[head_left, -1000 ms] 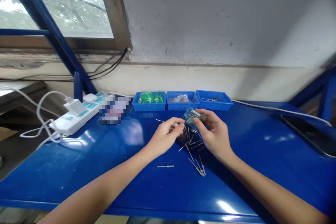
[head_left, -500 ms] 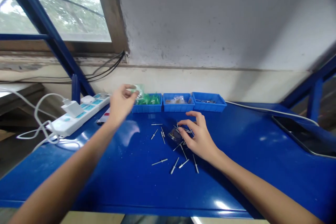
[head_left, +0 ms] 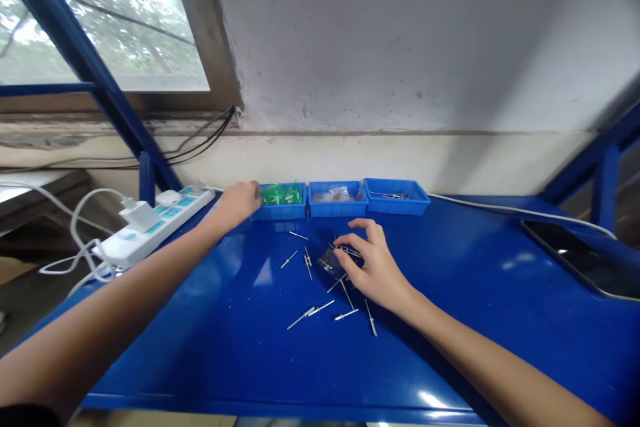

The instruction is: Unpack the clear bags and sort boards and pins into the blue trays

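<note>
We note slim, silvery, collared metal rivets strewn across the blue worktop. The right hand, fingers parted, hovers over some; the left hand's grip, at the far-left blue bin, we cannot tell.

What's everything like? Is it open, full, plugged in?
Left hand: at left bin, grip hidden
Right hand: open, over metal pins
Metal pins: loose, scattered
Left bin: open, holding green pieces
Middle bin: open, holding clear plastic
Right bin: open, holding metal pieces
Phone: flat, screen dark
Power strip: white plug in it
</note>
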Tool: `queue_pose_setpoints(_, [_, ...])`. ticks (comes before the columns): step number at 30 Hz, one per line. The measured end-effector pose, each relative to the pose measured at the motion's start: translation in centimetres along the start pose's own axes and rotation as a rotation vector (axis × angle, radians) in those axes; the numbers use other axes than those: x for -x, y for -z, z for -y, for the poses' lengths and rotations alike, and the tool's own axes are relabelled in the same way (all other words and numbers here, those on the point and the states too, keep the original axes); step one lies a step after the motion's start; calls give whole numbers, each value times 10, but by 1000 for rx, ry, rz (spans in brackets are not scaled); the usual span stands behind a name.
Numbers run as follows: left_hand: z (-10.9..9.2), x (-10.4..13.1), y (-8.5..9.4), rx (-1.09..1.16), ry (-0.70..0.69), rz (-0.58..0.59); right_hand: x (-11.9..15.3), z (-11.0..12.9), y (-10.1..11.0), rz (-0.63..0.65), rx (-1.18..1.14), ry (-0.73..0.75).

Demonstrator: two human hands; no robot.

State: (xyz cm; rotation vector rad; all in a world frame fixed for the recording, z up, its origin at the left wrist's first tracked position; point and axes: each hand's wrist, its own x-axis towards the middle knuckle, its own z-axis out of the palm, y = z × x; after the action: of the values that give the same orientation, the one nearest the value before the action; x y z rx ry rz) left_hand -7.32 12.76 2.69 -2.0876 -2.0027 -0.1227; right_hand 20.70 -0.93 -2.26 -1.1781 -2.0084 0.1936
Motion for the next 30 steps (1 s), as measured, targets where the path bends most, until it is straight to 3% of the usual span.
queue_pose_setpoints(5, [-16, 20, 2, -89, -75, -46, 0, 0, 1, 46, 1, -11])
queue_pose_setpoints(9, [-35, 55, 4, -26, -156, -341, -2, -4, 3, 73, 23, 3])
queue_pose_setpoints(11, [-50, 75, 1, 139, -301, -306, -3, -9, 3, 113, 45, 20])
queue_pose_setpoints(13, [-68, 94, -5, 331, -472, -146, -4, -15, 3, 160, 71, 23])
queue_pose_setpoints(17, [-99, 123, -16, 462, -382, -119, -3, -25, -3, 249, 114, -14])
queue_pose_setpoints(20, [-109, 131, -19, 492, -352, -121, -2, -24, -9, 278, 146, -17])
queue_pose_setpoints(27, [-95, 121, -23, 780, -129, -1, -2, -18, -12, 289, 142, -62])
queue_pose_setpoints(30, [-83, 118, -19, 923, -122, -124, -4, -11, -10, 256, 155, -117])
